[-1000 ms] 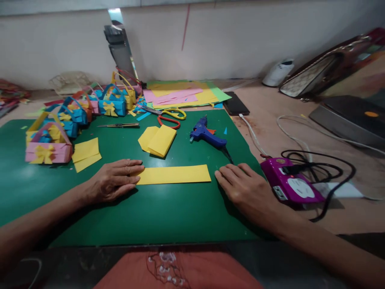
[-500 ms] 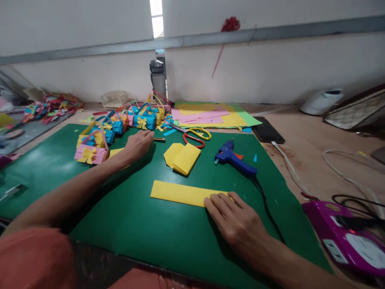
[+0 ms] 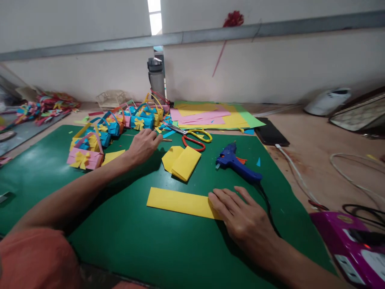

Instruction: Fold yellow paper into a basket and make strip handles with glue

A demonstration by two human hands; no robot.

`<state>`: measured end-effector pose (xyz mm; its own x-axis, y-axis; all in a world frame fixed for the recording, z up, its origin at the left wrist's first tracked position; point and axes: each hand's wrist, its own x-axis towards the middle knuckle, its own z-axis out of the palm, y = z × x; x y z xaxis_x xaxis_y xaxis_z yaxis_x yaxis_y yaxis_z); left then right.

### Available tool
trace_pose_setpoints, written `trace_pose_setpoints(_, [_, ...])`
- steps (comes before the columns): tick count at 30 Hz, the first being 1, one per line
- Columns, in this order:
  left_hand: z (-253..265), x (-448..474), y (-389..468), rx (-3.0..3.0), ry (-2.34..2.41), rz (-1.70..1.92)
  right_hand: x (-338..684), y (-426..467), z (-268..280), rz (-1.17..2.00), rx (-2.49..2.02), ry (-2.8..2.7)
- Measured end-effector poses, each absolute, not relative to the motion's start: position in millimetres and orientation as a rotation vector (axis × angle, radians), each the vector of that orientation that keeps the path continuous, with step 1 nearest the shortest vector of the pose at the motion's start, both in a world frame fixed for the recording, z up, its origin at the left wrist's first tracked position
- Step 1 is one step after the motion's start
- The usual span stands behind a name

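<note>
My left hand (image 3: 144,145) is closed round a thin stick-like tool (image 3: 167,140), whose tip shows past the fingers; the rest of it is mostly covered. On the green mat (image 3: 126,237), a long yellow paper strip (image 3: 177,200) lies crosswise. Over its right end rests my right hand (image 3: 243,214), fingers stretched out flat and covering that end. Between the two hands sits a folded yellow paper piece (image 3: 186,162) with a cut-cornered flap. Beside my left forearm lies another yellow paper piece (image 3: 113,156), partly hidden.
Small paper baskets with bows (image 3: 87,156) stand at the left. Scissors (image 3: 197,138) lie behind the folded paper, near coloured sheets (image 3: 210,116). A blue glue gun (image 3: 237,162) with a cord is at the right, beyond it a phone (image 3: 272,131) and a purple power strip (image 3: 337,237).
My left hand has shifted slightly right, and the stick-like tool's tip has moved right with it. My right hand stays on the strip's end. The view has tilted slightly.
</note>
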<state>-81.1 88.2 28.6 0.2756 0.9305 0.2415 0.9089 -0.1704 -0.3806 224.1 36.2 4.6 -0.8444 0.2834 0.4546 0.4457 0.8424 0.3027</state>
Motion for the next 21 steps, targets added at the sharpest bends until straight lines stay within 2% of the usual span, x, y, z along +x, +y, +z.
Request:
trace_pose_setpoints(4, [40.8,-39.8,46.2,-2.158,-0.972,-0.386,222.0,31.4,6.8,-0.372,-0.501,-2.493])
trace_pose_setpoints(8, [39.4,2.5,5.0,-2.357,-0.619,-0.569,221.6,21.1,9.2,0.062,-0.504,-2.417])
trace_pose_setpoints(13, [32.4,31.6,-0.5,-2.430,-0.528,-0.752,221.4,14.9,14.3,0.915,-0.694,-2.274])
trace_pose_setpoints(16, [30.9,38.6,3.8,-2.412,-0.566,-0.777,220.0,17.8,18.2,1.300,-0.824,-2.086])
trace_pose_setpoints(19, [25.5,36.8,2.1,-2.373,-0.586,-0.757,220.4,22.0,20.6,1.472,-0.843,-2.010])
trace_pose_setpoints(21, [18.8,32.9,-0.7,-2.348,-0.604,-0.753,222.7,26.0,21.6,1.400,-0.909,-1.980])
